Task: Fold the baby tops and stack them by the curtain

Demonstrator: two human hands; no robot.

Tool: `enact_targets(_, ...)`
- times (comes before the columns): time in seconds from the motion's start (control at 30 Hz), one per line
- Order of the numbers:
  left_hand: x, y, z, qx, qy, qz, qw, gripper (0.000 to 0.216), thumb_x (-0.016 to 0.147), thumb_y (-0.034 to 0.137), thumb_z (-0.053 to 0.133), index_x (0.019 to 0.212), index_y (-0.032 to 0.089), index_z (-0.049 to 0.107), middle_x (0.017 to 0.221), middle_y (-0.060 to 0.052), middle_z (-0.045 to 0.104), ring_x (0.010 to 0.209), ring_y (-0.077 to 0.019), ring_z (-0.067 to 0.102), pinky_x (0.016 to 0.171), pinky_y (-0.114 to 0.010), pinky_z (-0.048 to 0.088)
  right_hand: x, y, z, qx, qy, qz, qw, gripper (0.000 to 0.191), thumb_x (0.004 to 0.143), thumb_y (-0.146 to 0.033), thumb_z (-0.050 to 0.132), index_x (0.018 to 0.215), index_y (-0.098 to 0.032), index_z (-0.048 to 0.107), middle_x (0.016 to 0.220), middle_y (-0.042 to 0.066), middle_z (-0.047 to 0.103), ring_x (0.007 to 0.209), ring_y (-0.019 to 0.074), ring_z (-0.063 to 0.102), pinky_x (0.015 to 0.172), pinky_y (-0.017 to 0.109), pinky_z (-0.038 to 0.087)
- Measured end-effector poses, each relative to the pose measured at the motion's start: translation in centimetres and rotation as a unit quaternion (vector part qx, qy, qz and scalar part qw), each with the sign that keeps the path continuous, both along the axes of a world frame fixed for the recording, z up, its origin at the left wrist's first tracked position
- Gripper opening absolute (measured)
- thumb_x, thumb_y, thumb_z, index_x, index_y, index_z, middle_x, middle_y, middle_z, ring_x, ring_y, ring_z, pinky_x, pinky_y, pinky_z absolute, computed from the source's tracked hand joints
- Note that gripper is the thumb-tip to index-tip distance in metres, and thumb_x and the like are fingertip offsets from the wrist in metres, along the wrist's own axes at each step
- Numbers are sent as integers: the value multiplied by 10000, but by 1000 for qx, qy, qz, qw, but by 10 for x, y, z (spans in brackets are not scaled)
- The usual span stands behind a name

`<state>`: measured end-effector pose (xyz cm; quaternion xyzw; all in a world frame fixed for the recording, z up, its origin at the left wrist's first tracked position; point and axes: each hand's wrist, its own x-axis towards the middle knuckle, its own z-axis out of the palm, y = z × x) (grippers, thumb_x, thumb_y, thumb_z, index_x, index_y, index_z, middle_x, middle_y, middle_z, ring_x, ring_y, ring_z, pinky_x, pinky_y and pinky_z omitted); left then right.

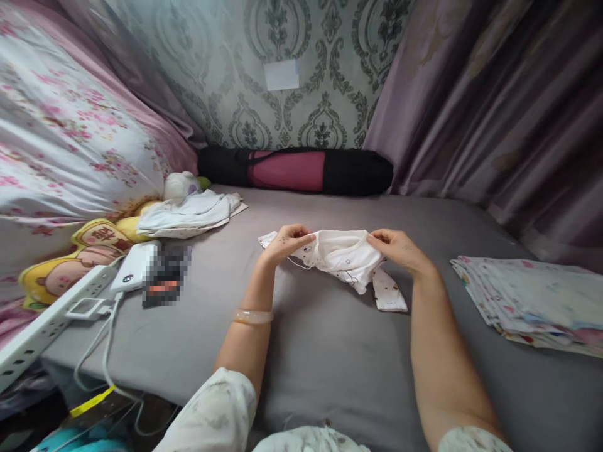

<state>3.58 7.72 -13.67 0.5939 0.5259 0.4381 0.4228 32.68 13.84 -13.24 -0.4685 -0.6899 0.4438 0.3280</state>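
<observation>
Small white shirt over the middle of the grey bed. Left hand and right hand each pinch one side of its neckline, probably to keep it spread; one sleeve droops. Can't tell if the hem touches down. Folded cloths right, clothes pile left, seemingly kept out of the hands' way.

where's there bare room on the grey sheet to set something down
The grey sheet is bare between the white garment, held by left hand and right hand, and the long bag; also between the left forearm and right forearm, and from there to the cloth stack. The left side is crowded: folded white cloths, yellow cushion, white box, power strip.
</observation>
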Motion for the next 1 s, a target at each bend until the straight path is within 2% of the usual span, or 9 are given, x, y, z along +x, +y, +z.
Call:
enact_targets(0.1,0,0,0,10,-13,27,1000,385,728,522,686,811,147,650,663,17,541,585,-93,469,515,-209,338,2,-4,4,-10,-7,16,1000,449,661,-598,698,823,-179,690,781,44,688,663,164,587,582,269,449)
enact_targets(0.2,1,1,1,22,-28,49,998,384,720,517,691,803,146,641,644,27,518,559,-82,436,502,-208,313,0,-7,8,11,-14,-3,1000,443,657,-598,692,802,-180,686,759,39,681,646,162,582,557,263,439)
enact_targets(0.37,-1,-1,17,69,-6,96,993,364,707,499,703,721,148,607,601,40,488,545,-74,401,506,-212,296,-7,-12,18,68,-34,-40,996,480,660,-635,678,794,-174,691,743,43,687,639,167,592,563,266,438)
enact_targets(0.5,-6,-4,41,137,27,102,985,318,724,455,701,715,148,617,611,30,509,561,-78,413,521,-221,308,-7,-15,32,97,-59,-57,992,530,635,-697,677,746,-179,692,688,46,680,618,187,605,540,280,439)
enact_targets(0.6,-11,-6,64,180,55,71,980,270,747,411,698,725,150,632,613,21,515,566,-82,425,530,-228,327,-4,-15,47,118,-67,-51,989,526,642,-712,675,759,-201,708,710,48,695,630,204,624,533,292,446)
enact_targets(0.83,-28,-15,133,250,125,22,960,185,769,346,709,749,166,671,647,-12,563,609,-102,504,547,-238,408,7,-16,105,150,-24,-19,988,458,650,-651,734,855,-242,741,798,49,723,660,200,635,570,320,493)
enact_targets(0.9,-36,-16,144,245,148,18,958,158,770,331,707,762,175,683,642,-12,567,599,-104,516,539,-237,422,6,-16,118,167,-28,-4,985,442,676,-642,719,874,-249,743,807,42,724,679,200,641,586,321,501)
enact_targets(1.0,-46,-11,149,223,200,4,954,138,757,315,703,716,185,684,617,-6,568,569,-103,517,517,-237,421,2,-13,128,188,-76,18,979,412,711,-630,691,837,-242,743,783,31,718,680,195,640,585,312,494)
